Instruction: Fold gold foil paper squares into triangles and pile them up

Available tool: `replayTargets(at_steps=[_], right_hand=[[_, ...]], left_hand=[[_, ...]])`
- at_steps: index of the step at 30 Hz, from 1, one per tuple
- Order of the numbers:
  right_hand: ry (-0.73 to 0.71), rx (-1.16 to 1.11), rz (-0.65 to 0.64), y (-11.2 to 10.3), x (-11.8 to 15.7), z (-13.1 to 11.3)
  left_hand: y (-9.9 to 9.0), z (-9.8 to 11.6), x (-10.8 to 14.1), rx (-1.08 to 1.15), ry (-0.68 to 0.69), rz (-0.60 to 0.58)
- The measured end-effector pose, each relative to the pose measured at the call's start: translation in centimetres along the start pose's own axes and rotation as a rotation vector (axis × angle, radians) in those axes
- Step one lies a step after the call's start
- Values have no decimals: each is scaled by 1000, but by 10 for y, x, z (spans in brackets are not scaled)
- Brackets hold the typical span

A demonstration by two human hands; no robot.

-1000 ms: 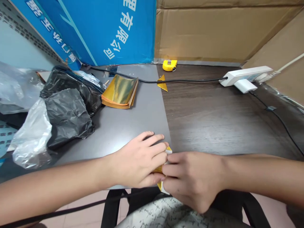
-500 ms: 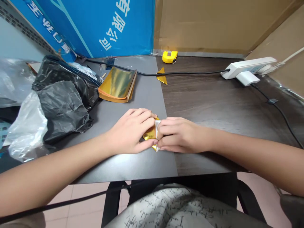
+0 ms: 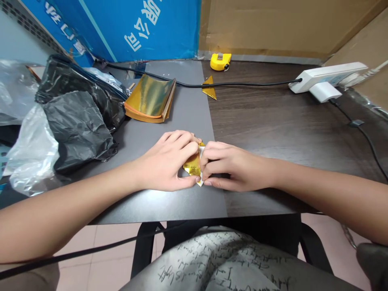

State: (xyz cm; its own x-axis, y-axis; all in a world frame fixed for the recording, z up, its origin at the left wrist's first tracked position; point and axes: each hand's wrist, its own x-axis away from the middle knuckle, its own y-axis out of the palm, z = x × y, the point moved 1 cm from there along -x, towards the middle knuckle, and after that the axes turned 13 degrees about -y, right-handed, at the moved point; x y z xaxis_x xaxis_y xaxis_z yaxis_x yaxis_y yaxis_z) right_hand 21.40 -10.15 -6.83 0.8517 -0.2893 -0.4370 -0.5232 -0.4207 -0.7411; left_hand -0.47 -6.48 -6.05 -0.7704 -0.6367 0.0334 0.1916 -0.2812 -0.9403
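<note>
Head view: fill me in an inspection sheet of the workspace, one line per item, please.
Surface: dark desk, grey at left, wood-grained at right.
Job's things: gold-and-white paper between the hands; stack of gold sheets behind; gold triangle farther back.
Clutter: black plastic bag and clear plastic bag at left; yellow tape measure at the back.
Hands: left hand rests over the paper; right hand has its fingers at the white edge.
Cables: black cable from the white power strip crosses the triangle.
Surroundings: blue panel and brown cardboard behind.
Other people: nothing seen.
</note>
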Motion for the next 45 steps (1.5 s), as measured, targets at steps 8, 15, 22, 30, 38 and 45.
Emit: replayTargets(at_steps=[8,15,22,30,38,45], right_hand=[[166,-61,94,7,-4,-7],[62,-102,1,-2,-2,-5],[112,-56,60,4,-3,-6],[185,-10,136,12,-5,-12],[172,42,160,15,-6,-12],[77,185,113,14,-3,-15]], left_hand=[[0,-1,0,-1,3,-1],[2,0,0,-15,4,17],[3,0,0,-33,9,27],[5,0,0,-29,13,41],[4,-1,0,-36,22,31],[5,0,1,-37,17,38]])
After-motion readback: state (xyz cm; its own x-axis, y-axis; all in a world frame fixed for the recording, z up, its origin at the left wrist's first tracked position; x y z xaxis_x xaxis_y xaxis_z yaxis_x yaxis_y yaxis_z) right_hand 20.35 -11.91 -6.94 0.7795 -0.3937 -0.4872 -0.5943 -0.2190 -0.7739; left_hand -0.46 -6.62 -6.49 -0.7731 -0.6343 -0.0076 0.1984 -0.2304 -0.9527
